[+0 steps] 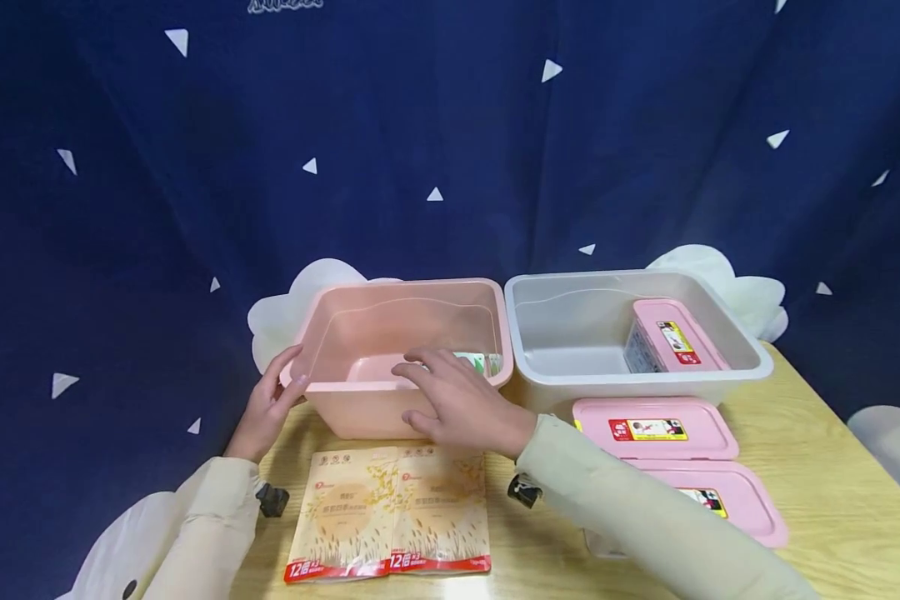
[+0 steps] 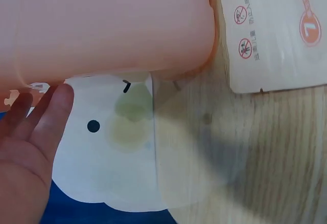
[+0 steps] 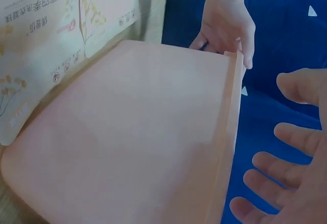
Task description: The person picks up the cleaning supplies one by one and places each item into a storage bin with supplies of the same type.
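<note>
My left hand (image 1: 264,412) grips the left rim of a pink plastic bin (image 1: 390,410), near its front corner. In the left wrist view its fingers reach up to the underside of that rim. My right hand (image 1: 461,402) hovers over the bin's front rim with fingers spread and nothing held; in the right wrist view they stand apart from the bin wall. Inside the bin, at the right, lies a white-and-green packet (image 1: 474,361), partly hidden by my right hand. Two beige laundry pod pouches (image 1: 345,508) with wheat prints lie side by side before the bin.
Right beside the pink bin stands a grey bin (image 1: 570,362) holding a pink-lidded box (image 1: 671,337). In front of it are two more pink-lidded boxes (image 1: 701,437), one partly behind my right sleeve. A dark blue curtain (image 1: 390,125) hangs behind the wooden table (image 1: 802,458).
</note>
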The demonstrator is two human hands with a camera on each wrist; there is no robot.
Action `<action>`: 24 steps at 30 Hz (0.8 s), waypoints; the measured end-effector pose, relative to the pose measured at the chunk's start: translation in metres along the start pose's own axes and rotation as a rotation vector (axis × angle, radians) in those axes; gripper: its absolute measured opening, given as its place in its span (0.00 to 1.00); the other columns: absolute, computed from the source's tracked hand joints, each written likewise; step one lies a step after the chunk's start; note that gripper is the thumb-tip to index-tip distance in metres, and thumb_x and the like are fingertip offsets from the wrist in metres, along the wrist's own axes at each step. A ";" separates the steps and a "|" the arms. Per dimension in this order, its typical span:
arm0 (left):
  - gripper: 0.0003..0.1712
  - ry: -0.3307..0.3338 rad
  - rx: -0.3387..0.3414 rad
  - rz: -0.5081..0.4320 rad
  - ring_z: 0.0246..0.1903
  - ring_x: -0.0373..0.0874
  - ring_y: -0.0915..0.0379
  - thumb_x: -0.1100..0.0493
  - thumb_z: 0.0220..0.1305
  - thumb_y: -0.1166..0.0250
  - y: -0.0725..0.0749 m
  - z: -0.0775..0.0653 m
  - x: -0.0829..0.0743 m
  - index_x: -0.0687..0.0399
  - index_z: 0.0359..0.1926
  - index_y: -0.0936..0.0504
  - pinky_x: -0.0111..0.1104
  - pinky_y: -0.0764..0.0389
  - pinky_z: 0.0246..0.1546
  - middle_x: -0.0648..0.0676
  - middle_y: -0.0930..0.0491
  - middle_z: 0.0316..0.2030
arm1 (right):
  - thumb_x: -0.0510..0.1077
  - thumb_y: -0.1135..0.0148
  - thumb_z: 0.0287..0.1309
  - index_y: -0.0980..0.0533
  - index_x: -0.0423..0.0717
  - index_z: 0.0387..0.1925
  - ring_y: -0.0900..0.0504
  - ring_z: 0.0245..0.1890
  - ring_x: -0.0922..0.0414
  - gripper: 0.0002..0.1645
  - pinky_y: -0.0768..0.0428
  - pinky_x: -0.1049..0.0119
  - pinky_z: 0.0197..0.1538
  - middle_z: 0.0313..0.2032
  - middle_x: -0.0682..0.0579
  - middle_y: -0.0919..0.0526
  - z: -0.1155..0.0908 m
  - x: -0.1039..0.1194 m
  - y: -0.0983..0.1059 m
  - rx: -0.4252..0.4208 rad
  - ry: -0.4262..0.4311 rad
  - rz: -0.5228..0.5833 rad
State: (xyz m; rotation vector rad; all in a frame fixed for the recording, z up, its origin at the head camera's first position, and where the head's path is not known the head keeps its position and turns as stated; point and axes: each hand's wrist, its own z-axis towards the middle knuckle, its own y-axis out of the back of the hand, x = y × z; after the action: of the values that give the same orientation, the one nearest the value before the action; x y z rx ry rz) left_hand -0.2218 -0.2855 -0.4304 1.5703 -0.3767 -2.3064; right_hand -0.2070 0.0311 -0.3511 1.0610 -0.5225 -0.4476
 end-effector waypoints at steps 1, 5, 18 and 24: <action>0.30 0.012 0.010 -0.038 0.39 0.25 0.27 0.62 0.73 0.46 -0.001 0.002 0.007 0.59 0.73 0.40 0.18 0.21 0.42 0.69 0.38 0.67 | 0.51 0.35 0.60 0.28 0.49 0.63 0.27 0.64 0.49 0.30 0.29 0.50 0.67 0.63 0.46 0.26 0.000 -0.001 0.000 -0.001 -0.002 -0.001; 0.31 0.049 0.028 -0.110 0.46 0.21 0.27 0.62 0.74 0.47 -0.004 0.002 0.005 0.58 0.74 0.43 0.18 0.20 0.42 0.69 0.44 0.71 | 0.51 0.35 0.60 0.27 0.48 0.62 0.27 0.64 0.48 0.30 0.32 0.49 0.70 0.62 0.46 0.26 -0.001 -0.003 0.000 -0.006 -0.003 0.008; 0.31 0.075 -0.001 -0.152 0.47 0.21 0.28 0.62 0.74 0.49 -0.007 -0.002 0.008 0.59 0.74 0.43 0.20 0.19 0.42 0.67 0.44 0.71 | 0.52 0.35 0.60 0.27 0.50 0.62 0.28 0.65 0.49 0.29 0.30 0.50 0.69 0.63 0.47 0.26 -0.005 0.002 0.001 -0.002 -0.043 0.030; 0.30 0.078 -0.029 -0.160 0.46 0.22 0.28 0.62 0.74 0.49 -0.007 0.001 0.007 0.60 0.73 0.42 0.20 0.19 0.41 0.64 0.44 0.70 | 0.51 0.35 0.60 0.24 0.50 0.59 0.28 0.63 0.51 0.26 0.30 0.53 0.67 0.61 0.49 0.24 -0.006 0.009 -0.007 -0.035 -0.002 0.053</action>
State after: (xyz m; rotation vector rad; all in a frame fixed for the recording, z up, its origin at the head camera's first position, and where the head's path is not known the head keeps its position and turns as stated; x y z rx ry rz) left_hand -0.2262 -0.2816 -0.4385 1.7275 -0.2041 -2.3465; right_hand -0.1970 0.0276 -0.3588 1.0111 -0.5417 -0.4093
